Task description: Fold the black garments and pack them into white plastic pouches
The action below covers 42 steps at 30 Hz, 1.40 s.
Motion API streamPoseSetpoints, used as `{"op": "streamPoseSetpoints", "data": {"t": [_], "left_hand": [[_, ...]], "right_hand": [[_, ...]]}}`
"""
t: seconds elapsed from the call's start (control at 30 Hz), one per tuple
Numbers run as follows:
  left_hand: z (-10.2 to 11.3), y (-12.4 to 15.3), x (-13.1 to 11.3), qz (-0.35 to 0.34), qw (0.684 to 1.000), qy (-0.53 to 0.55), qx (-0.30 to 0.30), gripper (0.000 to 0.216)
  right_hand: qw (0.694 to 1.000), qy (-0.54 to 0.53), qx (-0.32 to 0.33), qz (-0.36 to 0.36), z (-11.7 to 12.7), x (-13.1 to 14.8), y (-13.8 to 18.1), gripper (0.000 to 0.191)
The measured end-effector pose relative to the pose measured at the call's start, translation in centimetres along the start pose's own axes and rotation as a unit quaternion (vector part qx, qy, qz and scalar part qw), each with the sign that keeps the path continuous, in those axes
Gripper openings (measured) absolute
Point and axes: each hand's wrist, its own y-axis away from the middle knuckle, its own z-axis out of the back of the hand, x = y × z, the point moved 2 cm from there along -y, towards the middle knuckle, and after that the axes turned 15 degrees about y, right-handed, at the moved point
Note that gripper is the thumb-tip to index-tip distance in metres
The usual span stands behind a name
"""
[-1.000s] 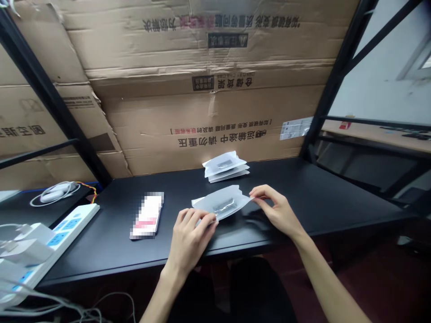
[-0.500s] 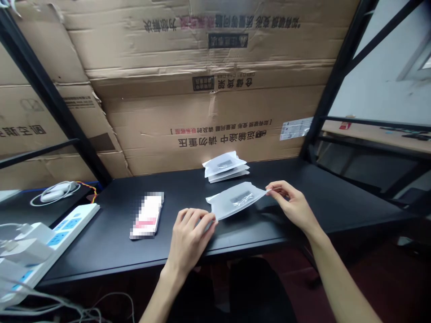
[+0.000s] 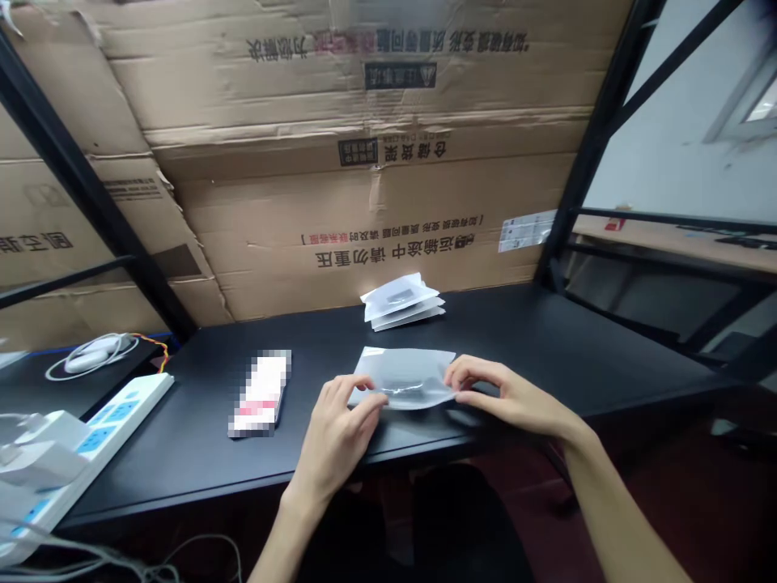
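I have a frosted plastic bag [image 3: 404, 376] in front of me on the black desk [image 3: 534, 340]. It looks flat and wide, and there is a dim, shiny shape in the middle of it.

My left hand [image 3: 333, 437] is at the left end of the bag. My fingers are close together and curled a bit, and the tips touch the bag near its bottom edge. My right hand [image 3: 510, 393] is at the right end of the bag. Those fingers [image 3: 467, 374] are close together too, and they lie on the bag's edge. I cannot tell if either hand is really pinching the bag or just touching it.

Behind the bag is a small stack of frosted bags [image 3: 401, 304], and it is not touching the bag. To the left of the bag is a flat packet [image 3: 260, 393], but it is too blurry to read. Farther left is a white power strip [image 3: 121, 425] with white plugs [image 3: 45, 461] in it. Behind the bag, big cardboard sheets [image 3: 364, 202] stand up along the back of the desk.
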Motion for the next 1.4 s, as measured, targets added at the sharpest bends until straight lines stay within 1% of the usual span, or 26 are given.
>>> {"op": "streamPoseSetpoints", "data": {"t": [0.2,0.3,0.37,0.43,0.5,0.57,0.63,0.7,0.83,0.93,1.03,1.17,1.23,1.3,1.4], "left_hand": [[0.0,0.1,0.1,-0.006,0.999,0.012,0.034,0.03],[0.0,0.2,0.2,-0.002,0.999,0.024,0.041,0.029],[-0.1,0.2,0.2,0.001,0.998,0.035,0.051,0.028],[-0.2,0.2,0.1,0.0,0.997,0.045,0.066,0.023],[-0.2,0.2,0.0,-0.006,0.996,0.052,0.076,0.018],[-0.2,0.1,0.0,-0.009,0.996,0.048,0.075,0.016],[-0.2,0.1,0.1,-0.008,0.997,0.04,0.068,0.017],[-0.3,0.1,0.2,-0.005,0.998,0.031,0.057,0.021],[-0.3,0.1,0.5,0.008,1.0,-0.003,0.025,0.025],[-0.3,0.2,0.8,0.051,0.999,-0.018,0.001,0.021],[-0.2,0.6,1.3,0.133,0.991,0.007,-0.026,0.019],[0.2,0.8,1.9,0.255,0.961,0.075,-0.08,0.021],[0.4,0.8,2.0,0.297,0.947,0.085,-0.091,0.018],[0.6,0.8,2.0,0.314,0.943,0.075,-0.08,0.016],[0.6,0.6,2.0,0.296,0.951,0.078,-0.045,0.02]], "right_hand": [[0.998,0.04,0.036,0.035,-1.0,1.8,0.0,0.015],[0.997,0.051,0.043,0.026,-1.0,2.4,0.2,0.016],[0.998,0.055,0.015,0.006,-0.9,2.3,0.0,0.019],[0.997,0.062,-0.046,-0.011,-0.9,1.8,-0.3,0.023],[0.991,0.081,-0.101,-0.013,-1.1,0.9,-0.7,0.025],[0.986,0.108,-0.127,-0.012,-1.5,-0.1,-1.1,0.026],[0.984,0.129,-0.123,-0.019,-2.0,-1.0,-1.4,0.029],[0.986,0.128,-0.1,-0.024,-2.4,-1.6,-1.5,0.033],[0.993,0.097,-0.061,-0.006,-2.7,-1.5,-1.5,0.038],[0.995,0.088,-0.055,0.001,-2.6,-1.1,-1.5,0.035],[0.996,0.078,-0.04,0.001,-2.7,-0.6,-1.5,0.032],[0.998,0.054,-0.015,0.007,-3.2,0.1,-1.4,0.029],[0.999,0.044,-0.007,0.015,-3.4,0.4,-1.4,0.029],[0.999,0.038,-0.003,0.017,-3.7,0.6,-1.5,0.028],[0.999,0.032,-0.003,0.009,-4.0,0.8,-1.6,0.028]]}}
